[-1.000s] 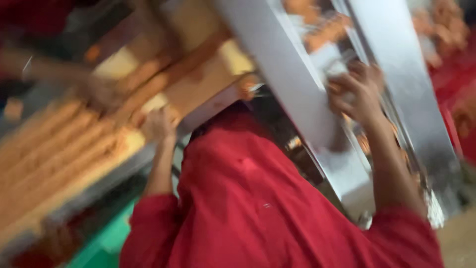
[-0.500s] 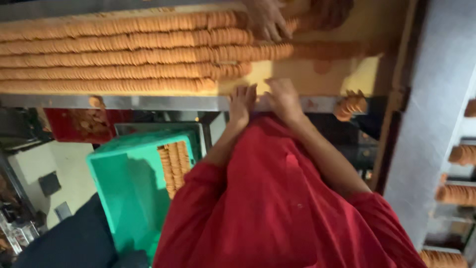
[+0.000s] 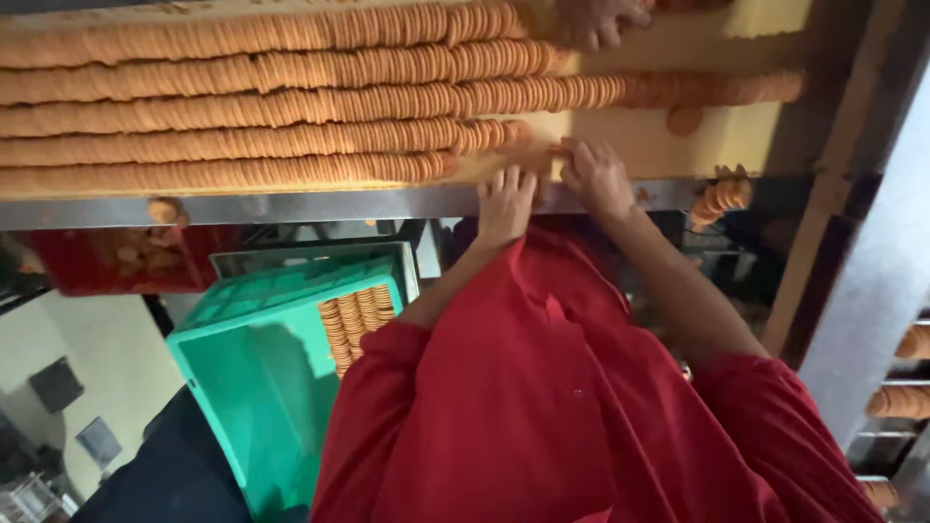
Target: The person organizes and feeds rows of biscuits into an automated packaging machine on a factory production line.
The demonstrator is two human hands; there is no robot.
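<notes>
While the far left of the view is filled by long rows of round tan biscuits (image 3: 242, 107) lying on edge across a pale conveyor surface (image 3: 620, 145), a green plastic crate (image 3: 262, 387) sits below the belt's metal rim (image 3: 291, 205), with a few short stacks of the same biscuits (image 3: 351, 324) along its far wall. A red tray (image 3: 126, 260) of loose biscuits lies behind the crate.

Toward the middle, the left hand (image 3: 506, 199) rests on the belt's edge, fingers stretched flat and close together, touching the end of the nearest biscuit row; it grips nothing that I can see. Just beside it, the right hand (image 3: 596, 176) is loosely curled, fingertips pinching at the row's end, though whether biscuits are actually held I cannot tell. Red sleeves (image 3: 542, 407) cover both arms.

Above, another person's hand (image 3: 596, 21) reaches onto the belt. At right, a small stack of biscuits (image 3: 719, 197) sits at the rim, and more stacks (image 3: 896, 399) rest on a metal rack.
</notes>
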